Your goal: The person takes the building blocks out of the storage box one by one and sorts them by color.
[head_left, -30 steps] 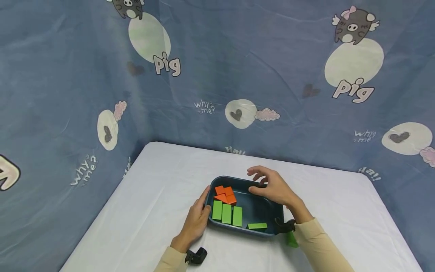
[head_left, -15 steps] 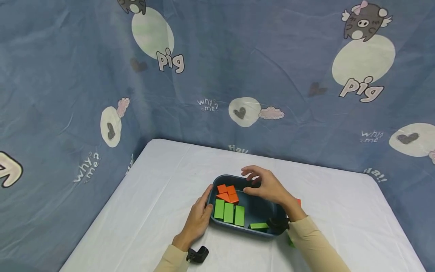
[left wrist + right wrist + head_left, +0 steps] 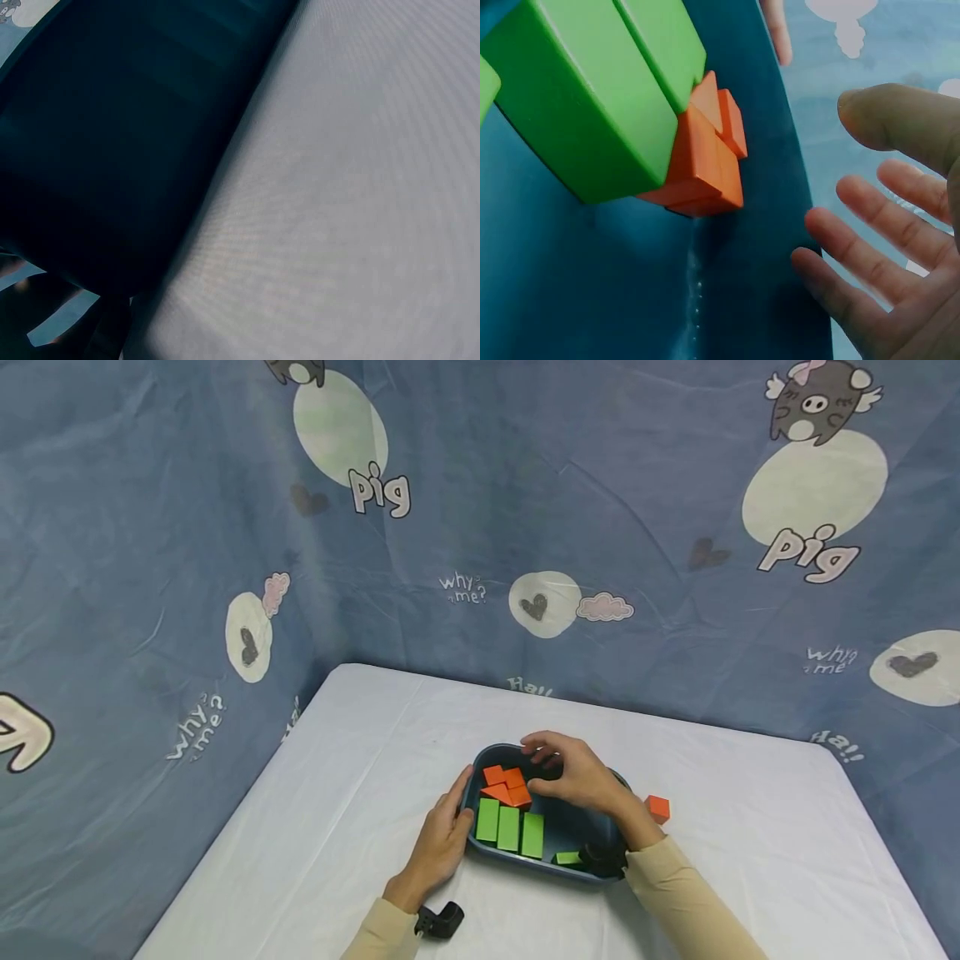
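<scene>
A dark blue tray [image 3: 558, 822] sits on the white table. My left hand [image 3: 437, 843] lies along its left end, fingers fairly straight against the wall and thumb at the front corner. My right hand [image 3: 577, 777] hovers over the tray's back half, thumb and fingers apart with nothing between them. Left of its thumb are several orange blocks [image 3: 497, 792] in a tight cluster. Three green blocks [image 3: 508, 829] stand in a row in front of them. Another green block [image 3: 567, 858] lies at the front wall, partly hidden by the right wrist's camera. The left wrist view mostly shows the tray's dark wall [image 3: 135, 150].
An orange cube [image 3: 657, 809] rests on the white table [image 3: 765, 827] just right of the tray, beside the right forearm. Behind the table hangs a blue patterned cloth [image 3: 420, 552]. A black wrist camera [image 3: 442, 921] is strapped to the left wrist.
My right hand has moved left across the tray toward the orange cluster. The orange cube has come into view; a green piece right of the tray is now hidden. The head view has shifted slightly.
</scene>
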`<move>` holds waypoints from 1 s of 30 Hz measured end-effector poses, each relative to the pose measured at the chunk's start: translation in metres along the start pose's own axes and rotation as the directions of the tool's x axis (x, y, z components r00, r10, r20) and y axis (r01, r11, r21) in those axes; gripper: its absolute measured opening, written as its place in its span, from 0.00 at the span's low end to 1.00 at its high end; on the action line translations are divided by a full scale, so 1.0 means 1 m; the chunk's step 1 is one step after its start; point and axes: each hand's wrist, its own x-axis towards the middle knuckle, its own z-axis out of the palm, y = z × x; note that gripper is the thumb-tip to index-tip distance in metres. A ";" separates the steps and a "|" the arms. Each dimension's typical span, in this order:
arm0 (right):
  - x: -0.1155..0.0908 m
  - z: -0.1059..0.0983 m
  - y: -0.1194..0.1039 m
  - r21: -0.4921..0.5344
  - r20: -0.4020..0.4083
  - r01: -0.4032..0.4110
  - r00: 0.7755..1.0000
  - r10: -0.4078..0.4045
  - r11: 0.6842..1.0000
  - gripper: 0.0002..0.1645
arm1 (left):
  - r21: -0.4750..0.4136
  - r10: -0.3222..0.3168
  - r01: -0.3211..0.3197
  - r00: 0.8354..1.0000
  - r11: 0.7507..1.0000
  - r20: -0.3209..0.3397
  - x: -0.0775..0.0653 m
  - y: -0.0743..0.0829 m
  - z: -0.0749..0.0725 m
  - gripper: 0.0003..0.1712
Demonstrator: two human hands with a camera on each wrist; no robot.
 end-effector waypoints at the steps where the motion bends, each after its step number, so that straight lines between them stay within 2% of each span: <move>1: 0.000 0.001 0.001 0.002 0.007 0.002 1.000 -0.002 1.000 0.34 | 0.001 0.001 -0.001 1.000 1.000 0.001 0.000 0.000 0.000 0.38; 12: -0.002 0.006 0.005 0.006 0.060 -0.031 0.998 0.031 0.999 0.30 | 0.007 -0.012 0.012 1.000 1.000 0.019 -0.002 0.002 0.001 0.38; 21: -0.001 0.012 0.009 -0.026 0.168 -0.024 0.985 0.028 0.999 0.29 | 0.017 -0.036 0.035 0.999 0.999 0.033 -0.002 0.001 0.001 0.39; 30: 0.001 0.014 0.013 -0.070 0.199 -0.026 0.979 0.039 0.997 0.26 | 0.030 -0.019 0.018 0.999 0.999 0.037 0.000 0.001 0.000 0.38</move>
